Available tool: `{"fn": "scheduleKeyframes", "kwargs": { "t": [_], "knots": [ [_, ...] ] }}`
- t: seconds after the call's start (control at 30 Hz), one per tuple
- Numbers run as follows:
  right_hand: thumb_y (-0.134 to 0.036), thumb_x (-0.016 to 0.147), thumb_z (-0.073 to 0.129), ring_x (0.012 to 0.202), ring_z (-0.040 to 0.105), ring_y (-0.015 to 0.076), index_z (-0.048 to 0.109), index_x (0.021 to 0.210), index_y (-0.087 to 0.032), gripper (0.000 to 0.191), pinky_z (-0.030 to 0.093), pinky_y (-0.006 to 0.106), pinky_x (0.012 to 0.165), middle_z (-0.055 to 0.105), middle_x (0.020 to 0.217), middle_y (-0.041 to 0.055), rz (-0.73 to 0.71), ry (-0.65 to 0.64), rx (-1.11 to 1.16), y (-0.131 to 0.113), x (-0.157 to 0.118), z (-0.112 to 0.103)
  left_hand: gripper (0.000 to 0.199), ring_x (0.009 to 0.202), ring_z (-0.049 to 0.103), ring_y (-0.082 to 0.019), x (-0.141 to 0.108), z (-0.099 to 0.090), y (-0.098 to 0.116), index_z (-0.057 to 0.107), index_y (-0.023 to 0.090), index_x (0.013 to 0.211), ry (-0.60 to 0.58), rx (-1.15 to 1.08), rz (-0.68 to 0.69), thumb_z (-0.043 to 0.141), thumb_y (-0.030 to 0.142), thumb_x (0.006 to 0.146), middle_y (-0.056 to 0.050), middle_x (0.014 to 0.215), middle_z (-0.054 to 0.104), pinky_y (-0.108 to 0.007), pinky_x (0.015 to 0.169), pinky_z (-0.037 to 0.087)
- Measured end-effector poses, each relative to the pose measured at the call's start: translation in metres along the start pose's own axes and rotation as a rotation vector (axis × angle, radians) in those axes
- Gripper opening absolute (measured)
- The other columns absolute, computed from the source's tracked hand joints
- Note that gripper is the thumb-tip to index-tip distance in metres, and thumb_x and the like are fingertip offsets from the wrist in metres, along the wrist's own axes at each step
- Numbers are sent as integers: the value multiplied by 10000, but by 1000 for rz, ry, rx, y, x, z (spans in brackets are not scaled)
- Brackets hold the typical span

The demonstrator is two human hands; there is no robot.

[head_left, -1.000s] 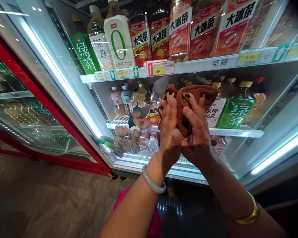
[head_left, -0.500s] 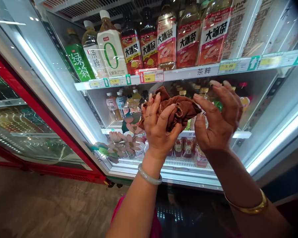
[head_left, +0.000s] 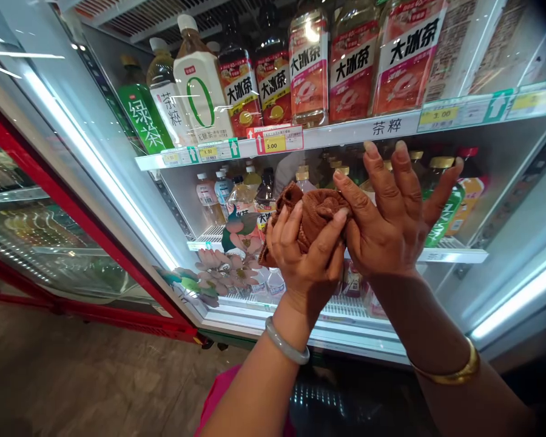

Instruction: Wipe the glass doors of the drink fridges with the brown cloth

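at a lit drinks fridge (head_left: pixel 236 318), we see the left hand (head_left: pixel 306 261) clamped on a crumpled brown cloth (head_left: pixel 321 212), its fingers curled over the folds. the right hand (head_left: pixel 389 227) is just beside the cloth, back toward us, fingers spread well apart; we cannot tell whether its thumb touches the fabric. above both hands, we see a row of large bottles (head_left: pixel 352 67) on the upper shelf (head_left: pixel 332 132), with a yellow price tag (head_left: pixel 274 144) on the shelf's front edge above the left hand. just right of the right hand, partly hidden by its little finger, is a green bottle (head_left: pixel 452 206) with a gold cap. to the left of the left hand we find pale flower decorations (head_left: pixel 230 267) and, farther left, a red door frame (head_left: pixel 95 227). a pale bracelet (head_left: pixel 286 347) circles the left wrist, a gold bangle (head_left: pixel 471 362) the right.
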State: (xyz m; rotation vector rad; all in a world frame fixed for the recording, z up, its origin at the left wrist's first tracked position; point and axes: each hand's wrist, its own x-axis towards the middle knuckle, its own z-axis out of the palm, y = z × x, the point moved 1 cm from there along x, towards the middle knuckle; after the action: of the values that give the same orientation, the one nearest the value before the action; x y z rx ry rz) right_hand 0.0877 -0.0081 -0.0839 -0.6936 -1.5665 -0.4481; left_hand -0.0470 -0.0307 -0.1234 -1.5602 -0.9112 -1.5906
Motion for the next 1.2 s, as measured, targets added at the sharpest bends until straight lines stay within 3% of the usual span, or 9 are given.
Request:
{"fn": "scheduleKeyframes", "kwargs": {
  "t": [0.1, 0.23, 0.43, 0.6, 0.7, 0.77, 0.93, 1.07, 1.2],
  "knots": [
    [-378, 996, 558, 1565, 331, 342, 641, 1351, -409, 366, 272, 753, 1243, 509, 1586, -45, 56, -6, 66, -1, 2, -1, 436, 1440, 493, -310, 17, -8, -17, 677, 322, 1354, -34, 9, -2, 714, 363, 922, -82, 1520, 531, -510, 1269, 301],
    [-355, 990, 571, 1588, 278, 326, 636, 1360, -404, 380, 228, 713, 1279, 508, 1590, -42, 69, -14, 65, -3, -1, -1, 492, 1544, 370, -310, 33, -15, -30, 583, 286, 1448, 20, -25, -143, 655, 384, 972, -91, 1616, 434, -512, 1293, 252],
    [-308, 958, 615, 1579, 297, 345, 615, 1389, -417, 444, 118, 745, 1289, 504, 1595, -16, 83, 12, 83, 0, -14, 7, 517, 1546, 362, -352, -5, -2, -15, 582, 272, 1409, 7, -26, -63, 722, 377, 922, -132, 1701, 255, -553, 1258, 313],
    [-305, 952, 619, 1583, 301, 321, 618, 1387, -419, 450, 8, 711, 1306, 494, 1602, -29, 50, 39, 42, 3, -20, 10, 409, 1573, 313, -334, 11, -9, -27, 628, 293, 1338, -42, -74, -58, 692, 305, 934, -90, 1673, 326, -548, 1290, 255],
    [-324, 942, 627, 1584, 304, 309, 557, 1445, -457, 524, -42, 698, 1302, 469, 1617, -56, 17, 33, -28, 2, -21, 9, 461, 1594, 273, -316, 30, -16, -37, 580, 298, 1399, 30, -98, -171, 672, 341, 949, -84, 1672, 332, -530, 1313, 203],
    [-336, 941, 623, 1570, 338, 315, 544, 1453, -472, 536, -26, 717, 1295, 483, 1608, -56, 12, 27, -41, 2, -21, 9, 509, 1574, 317, -305, 27, -15, -34, 544, 285, 1436, 85, -75, -224, 676, 329, 947, -103, 1650, 359, -525, 1306, 230],
    [-378, 928, 599, 1536, 400, 324, 471, 1505, -492, 602, 30, 701, 1311, 455, 1622, -71, -73, 76, -114, 5, -23, 11, 449, 1538, 384, -312, -8, 0, -10, 603, 298, 1366, 18, -121, -35, 681, 247, 928, -88, 1631, 396, -539, 1268, 326],
    [-302, 940, 569, 1556, 356, 297, 426, 1563, -428, 652, 37, 607, 1344, 438, 1633, -46, -120, 98, -162, 4, -24, 11, 428, 1549, 369, -298, 9, -2, -17, 620, 327, 1342, -22, -187, 45, 707, 256, 929, -57, 1605, 429, -523, 1286, 311],
    [-298, 953, 554, 1553, 366, 290, 437, 1550, -438, 625, 60, 643, 1332, 409, 1650, -59, -105, 62, -174, 1, -24, 8, 512, 1591, 278, -287, 40, -11, -35, 510, 334, 1467, 29, -181, -231, 645, 325, 972, -46, 1653, 367, -538, 1331, 178]
  ]
}}
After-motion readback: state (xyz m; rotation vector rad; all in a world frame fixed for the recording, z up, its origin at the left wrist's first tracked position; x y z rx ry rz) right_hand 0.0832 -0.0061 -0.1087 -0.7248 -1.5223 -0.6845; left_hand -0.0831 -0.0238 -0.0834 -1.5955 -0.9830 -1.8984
